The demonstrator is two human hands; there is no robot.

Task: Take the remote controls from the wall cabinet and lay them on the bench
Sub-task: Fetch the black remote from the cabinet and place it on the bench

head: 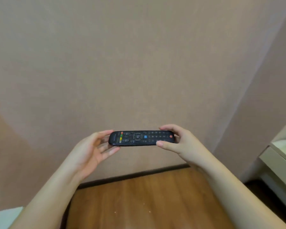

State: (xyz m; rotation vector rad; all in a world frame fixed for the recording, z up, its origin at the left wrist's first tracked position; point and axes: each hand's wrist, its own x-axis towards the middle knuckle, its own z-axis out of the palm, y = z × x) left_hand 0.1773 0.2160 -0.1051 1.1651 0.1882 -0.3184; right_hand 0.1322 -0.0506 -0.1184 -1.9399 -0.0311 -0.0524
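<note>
A black remote control (141, 138) with coloured buttons is held level in the air in front of a plain wall, buttons facing me. My right hand (178, 142) grips its right end between thumb and fingers. My left hand (92, 149) cups the left end, fingertips touching the underside and the end of the remote. No wall cabinet is in view. A brown wooden surface (147, 199), which may be the bench or the floor, lies below the remote.
A beige wall (139, 63) fills most of the view. At the right edge stands pale furniture with a drawer (277, 162). A white object (2, 219) shows at the bottom left corner.
</note>
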